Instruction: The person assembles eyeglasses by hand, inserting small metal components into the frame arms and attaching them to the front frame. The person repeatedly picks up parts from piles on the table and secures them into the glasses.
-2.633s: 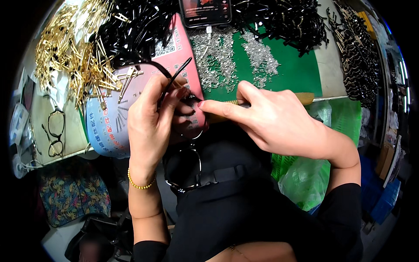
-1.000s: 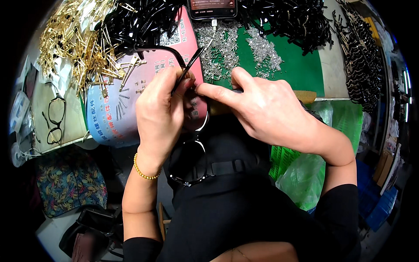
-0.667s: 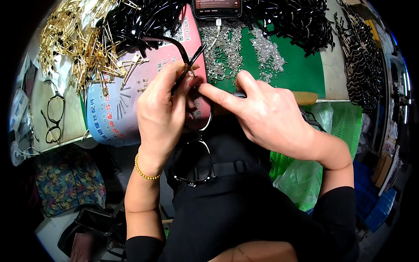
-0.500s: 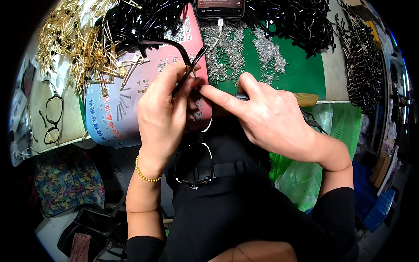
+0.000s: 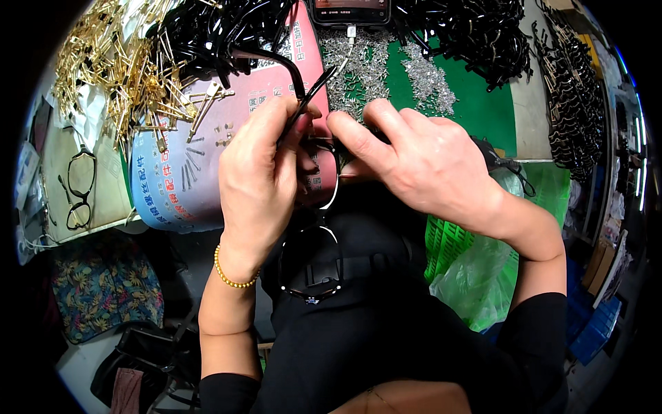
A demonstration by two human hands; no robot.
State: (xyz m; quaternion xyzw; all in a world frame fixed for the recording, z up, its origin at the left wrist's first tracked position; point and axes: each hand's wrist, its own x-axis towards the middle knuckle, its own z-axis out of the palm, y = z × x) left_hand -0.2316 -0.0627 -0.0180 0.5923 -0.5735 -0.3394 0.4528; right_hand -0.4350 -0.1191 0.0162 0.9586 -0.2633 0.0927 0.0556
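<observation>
My left hand is closed around a black eyeglass frame, pinching it by the temple and hinge area. The frame's rims hang below the hand, in front of my dark clothes, and its dark temples stick up past my fingertips. My right hand is closed at the frame's right side, with the fingers curled and the thumb beneath, touching the upper rim. The fingertips partly hide the hinge. Just beyond the hands lie many small silver screws on a green mat.
Gold temple parts are heaped at the left, black temples at the back. A phone with a white cable stands at the top. A finished-looking pair of glasses lies left. A green plastic bag hangs at the right edge.
My right hand has drawn its pointing forefinger back and curled it, with the thumb now at the rim. The yellow object behind this hand is out of sight. My left hand keeps its hold.
</observation>
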